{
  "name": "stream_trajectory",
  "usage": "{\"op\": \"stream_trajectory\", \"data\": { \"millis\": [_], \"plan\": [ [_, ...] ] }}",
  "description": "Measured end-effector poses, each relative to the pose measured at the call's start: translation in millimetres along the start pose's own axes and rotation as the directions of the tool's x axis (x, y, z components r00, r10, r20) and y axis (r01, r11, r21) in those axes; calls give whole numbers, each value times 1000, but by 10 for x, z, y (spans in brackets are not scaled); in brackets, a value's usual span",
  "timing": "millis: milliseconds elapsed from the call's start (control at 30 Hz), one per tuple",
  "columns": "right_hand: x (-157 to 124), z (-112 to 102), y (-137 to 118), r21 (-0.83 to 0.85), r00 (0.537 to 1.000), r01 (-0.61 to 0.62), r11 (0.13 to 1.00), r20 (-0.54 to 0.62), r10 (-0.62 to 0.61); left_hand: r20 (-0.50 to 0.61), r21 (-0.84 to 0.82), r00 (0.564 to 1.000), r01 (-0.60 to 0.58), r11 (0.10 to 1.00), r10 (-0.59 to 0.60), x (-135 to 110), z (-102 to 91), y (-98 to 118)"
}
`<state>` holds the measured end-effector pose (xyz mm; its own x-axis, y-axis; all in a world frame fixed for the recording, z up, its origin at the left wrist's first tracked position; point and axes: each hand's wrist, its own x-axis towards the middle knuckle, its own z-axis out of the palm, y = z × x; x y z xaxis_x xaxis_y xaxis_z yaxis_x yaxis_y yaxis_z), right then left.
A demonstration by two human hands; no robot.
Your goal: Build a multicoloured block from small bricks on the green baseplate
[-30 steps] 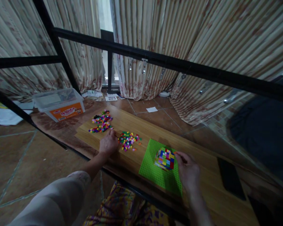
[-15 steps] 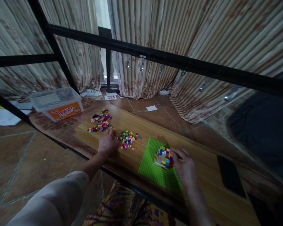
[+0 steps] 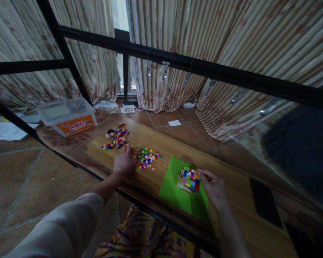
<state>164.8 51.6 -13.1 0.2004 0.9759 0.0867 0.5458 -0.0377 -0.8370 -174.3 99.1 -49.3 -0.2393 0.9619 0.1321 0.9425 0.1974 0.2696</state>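
On the wooden board lies a green studded baseplate, with a block of multicoloured toy bricks standing on it. My right hand is closed in a pinch at the block's upper right corner; whatever sits between its fingertips is too small to make out. My left hand rests on the board between two heaps of small bricks, its fingers drawn together and their tips partly hidden. Just right of it spreads a loose brick pile. Beyond its fingers is another brick pile.
A clear plastic box with an orange label stands at the far left. A dark phone-like slab lies on the board at right. A black metal rail crosses in front of striped curtains.
My right hand has drawn back slightly to the right, uncovering more of the block's right side. My left hand stays beside the piles. The whole view has shifted a little.
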Motion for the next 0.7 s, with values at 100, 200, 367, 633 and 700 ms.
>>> {"op": "stream_trajectory", "data": {
  "millis": [100, 200, 367, 633, 700],
  "plan": [
    [43, -22, 15, 17, 999, -21, 1000, 47, 20, 1, 7, 1000, 3, 1000, -3, -1, -6, 4],
    [66, -41, 21, 3, 998, -7, 1000, 69, 7, 10, 6, 1000, 4, 1000, -4, -1, -8, 1],
    [54, -47, -5, -32, 998, 24, 999, 61, -22, 19, -6, 1000, 4, 1000, -4, -8, -12, -1],
    [34, -11, -17, -5, 999, -18, 1000, 42, 18, 20, -11, 1000, 13, 1000, -13, -7, -8, 5],
    [13, -12, -10, 16, 999, -14, 1000, 51, 13, 17, -12, 1000, 9, 1000, -8, -5, -4, 2]
  ]
}}
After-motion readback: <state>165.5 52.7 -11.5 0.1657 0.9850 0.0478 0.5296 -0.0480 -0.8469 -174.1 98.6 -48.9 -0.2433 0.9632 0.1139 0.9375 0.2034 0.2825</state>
